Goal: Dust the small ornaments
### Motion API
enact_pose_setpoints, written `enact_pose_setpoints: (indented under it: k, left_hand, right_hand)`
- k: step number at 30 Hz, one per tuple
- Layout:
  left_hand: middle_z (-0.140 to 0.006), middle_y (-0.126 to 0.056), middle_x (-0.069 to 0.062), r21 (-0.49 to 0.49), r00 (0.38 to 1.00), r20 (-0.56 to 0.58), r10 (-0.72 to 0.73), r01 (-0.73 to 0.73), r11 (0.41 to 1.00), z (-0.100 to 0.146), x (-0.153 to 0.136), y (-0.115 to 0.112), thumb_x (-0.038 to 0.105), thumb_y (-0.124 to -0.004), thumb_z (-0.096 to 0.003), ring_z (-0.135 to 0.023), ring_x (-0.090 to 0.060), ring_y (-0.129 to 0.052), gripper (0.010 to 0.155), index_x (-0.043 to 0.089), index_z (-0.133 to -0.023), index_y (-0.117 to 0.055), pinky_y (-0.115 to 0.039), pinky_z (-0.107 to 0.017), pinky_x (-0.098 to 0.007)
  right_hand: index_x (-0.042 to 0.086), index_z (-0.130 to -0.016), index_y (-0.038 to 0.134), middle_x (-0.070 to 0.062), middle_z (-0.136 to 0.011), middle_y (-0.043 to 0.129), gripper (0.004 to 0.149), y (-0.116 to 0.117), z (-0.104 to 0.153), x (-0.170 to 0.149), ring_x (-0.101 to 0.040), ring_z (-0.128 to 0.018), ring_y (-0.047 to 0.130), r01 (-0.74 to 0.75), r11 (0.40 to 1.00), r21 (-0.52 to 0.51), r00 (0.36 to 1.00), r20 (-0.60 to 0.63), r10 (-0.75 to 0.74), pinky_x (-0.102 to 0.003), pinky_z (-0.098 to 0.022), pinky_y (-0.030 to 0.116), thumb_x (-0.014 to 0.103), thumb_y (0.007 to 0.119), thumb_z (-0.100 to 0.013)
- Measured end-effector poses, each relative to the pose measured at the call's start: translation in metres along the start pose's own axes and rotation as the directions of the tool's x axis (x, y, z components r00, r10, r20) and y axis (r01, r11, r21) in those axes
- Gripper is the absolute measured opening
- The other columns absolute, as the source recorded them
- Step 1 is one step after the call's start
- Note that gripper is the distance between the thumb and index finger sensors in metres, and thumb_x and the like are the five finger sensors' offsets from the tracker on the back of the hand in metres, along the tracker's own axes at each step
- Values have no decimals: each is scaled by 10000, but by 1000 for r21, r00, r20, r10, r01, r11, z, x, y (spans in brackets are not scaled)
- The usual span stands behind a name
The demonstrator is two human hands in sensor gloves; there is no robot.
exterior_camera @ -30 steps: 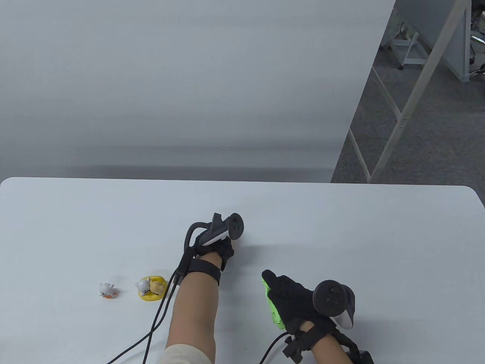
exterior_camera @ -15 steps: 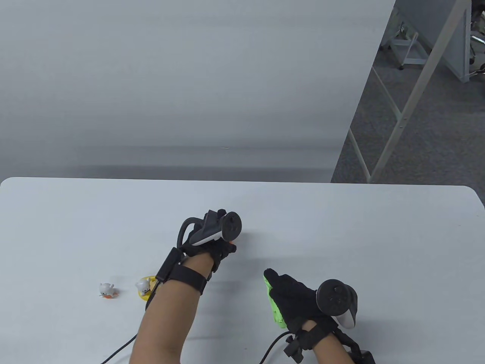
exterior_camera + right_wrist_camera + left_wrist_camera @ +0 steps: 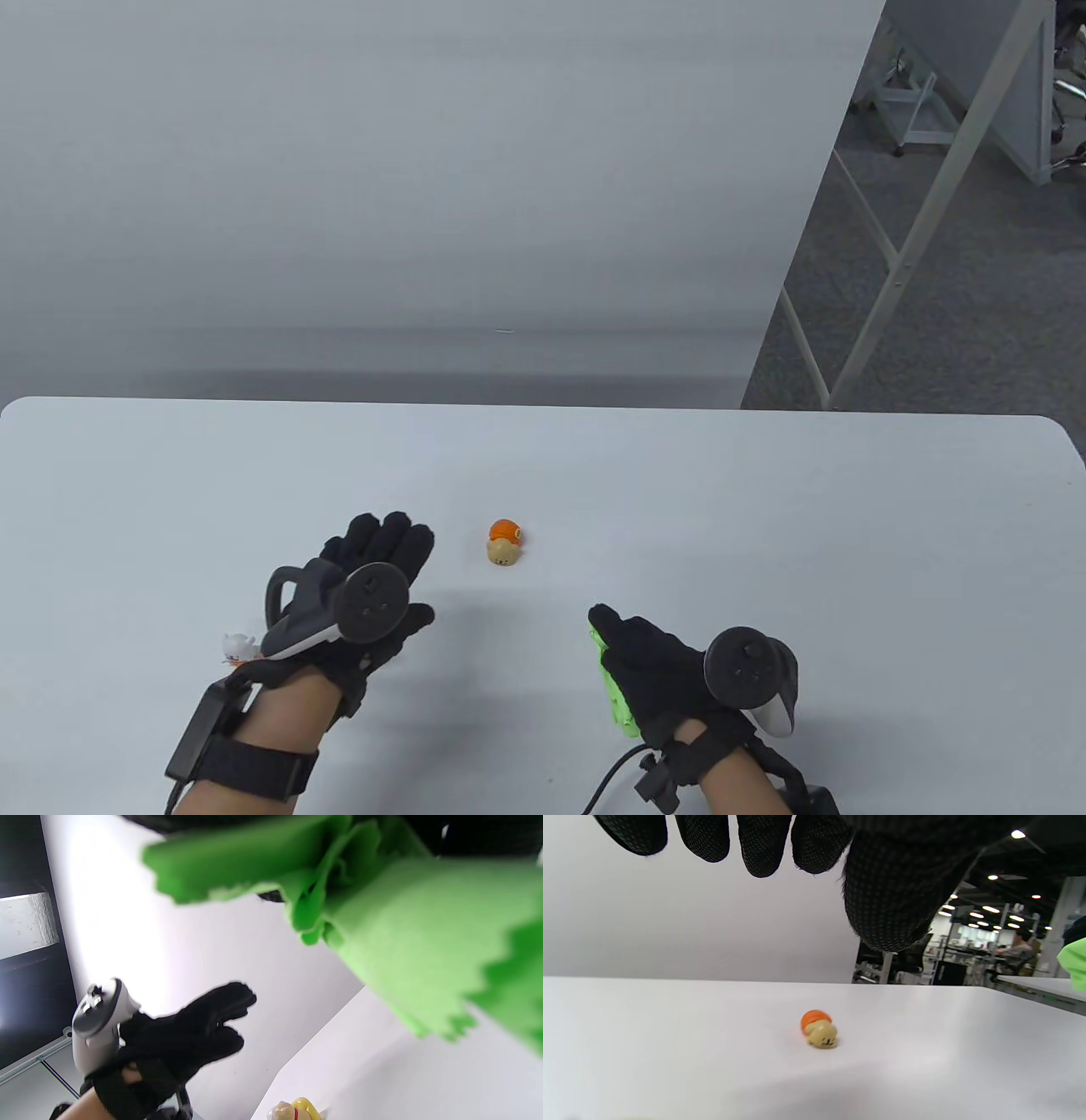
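white cat figurine (image 3: 238, 648) at table's (image 3: 764, 526) left, partly behind left tracker | left hand (image 3: 373, 586) above table, fingers spread, holding nothing | orange-capped tan figurine (image 3: 504, 543) lying mid-table, apart from both hands | right hand (image 3: 657, 671) gripping bunched green cloth (image 3: 612, 689)

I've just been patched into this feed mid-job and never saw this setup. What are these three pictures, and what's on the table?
No robot here: a person's gloved hands, each with a tracker strapped on its back. The table view looks down from above; the other two come from wrist cameras. The left hand is open and holds nothing. The right hand holds a green cloth. An orange-capped ornament lies free on the table. A white figurine peeks out beside the left hand's tracker.
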State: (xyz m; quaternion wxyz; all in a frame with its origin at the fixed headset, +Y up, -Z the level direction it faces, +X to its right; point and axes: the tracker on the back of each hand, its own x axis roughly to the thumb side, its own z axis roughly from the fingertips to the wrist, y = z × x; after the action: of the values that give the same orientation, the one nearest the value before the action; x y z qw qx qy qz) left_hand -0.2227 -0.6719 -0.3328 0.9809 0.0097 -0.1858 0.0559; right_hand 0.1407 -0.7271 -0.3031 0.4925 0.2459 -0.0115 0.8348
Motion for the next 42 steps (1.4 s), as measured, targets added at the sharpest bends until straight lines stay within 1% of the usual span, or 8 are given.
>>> enact_pose_setpoints:
  k: [6,9,18,26,29,34,38,42]
  left_hand:
    - [-1196,-480,-259,-150,993,-112,31,-48,988,21,-42,-41,386,-980,-460,-1061,-649,-427,860,82,-1142,-551,-492,-685,-801]
    - [-1193,-477,-268,-225,986,-166,-22,-16,974,19,-53,-55,343,-987,-465,-1055,-662,-409,859,95,-1147,-527,-457,-682,-814]
    - [-1182,-520,-242,-334,973,-203,-107,33,942,6,-65,-84,323,-992,-458,-1051,-652,-447,866,107,-1146,-512,-485,-674,-807]
    - [-1168,-551,-240,-336,970,-206,-129,54,940,1,-66,-96,294,-975,-466,-1046,-642,-483,843,104,-1143,-509,-513,-668,-799]
    - [-1109,-690,-218,-330,972,-190,-139,71,941,0,-65,-98,264,-950,-460,-1024,-623,-587,794,101,-1127,-551,-562,-657,-789]
    - [-1057,-741,-270,-327,968,-222,-119,41,944,-1,-62,-98,223,-906,-465,-964,-645,-695,745,55,-1110,-575,-630,-641,-767]
    - [-1038,-759,-270,-288,976,-217,-19,-46,957,2,-60,-92,246,-944,-461,-924,-648,-758,740,80,-1103,-616,-664,-627,-761]
    - [-1054,-693,-270,-118,954,-204,219,-246,962,6,-54,-72,222,-947,-463,-900,-622,-800,715,152,-1103,-635,-701,-610,-752]
  right_hand:
    - [-2,-978,717,-409,-748,882,452,3,0,-1,-479,-491,966,-16,1000,17,1000,-9,16,-726,-437,816,106,799,-547]
    - [-4,-978,718,-409,-748,882,452,5,0,-2,-478,-492,967,-26,999,31,1000,-10,26,-726,-437,817,106,799,-547]
    - [-3,-978,719,-411,-748,881,451,6,0,-4,-481,-492,965,-28,999,38,999,-22,28,-728,-437,814,105,799,-547]
    - [-2,-978,719,-409,-749,882,452,7,0,-3,-479,-491,967,-35,998,53,999,-26,36,-727,-438,815,107,799,-547]
    - [0,-978,718,-410,-748,882,451,7,-1,-3,-478,-492,967,-37,998,54,999,-24,38,-727,-437,816,107,799,-547]
    - [0,-978,720,-407,-749,883,451,7,-1,-3,-478,-493,967,-35,998,50,999,-21,36,-726,-438,816,106,799,-547]
    - [3,-978,720,-407,-749,883,451,7,-1,-3,-477,-494,967,-34,998,46,999,-17,35,-726,-439,816,108,799,-547]
    - [11,-978,726,-405,-752,884,451,7,0,-3,-476,-495,968,-30,999,30,1000,-8,30,-725,-442,817,107,804,-544]
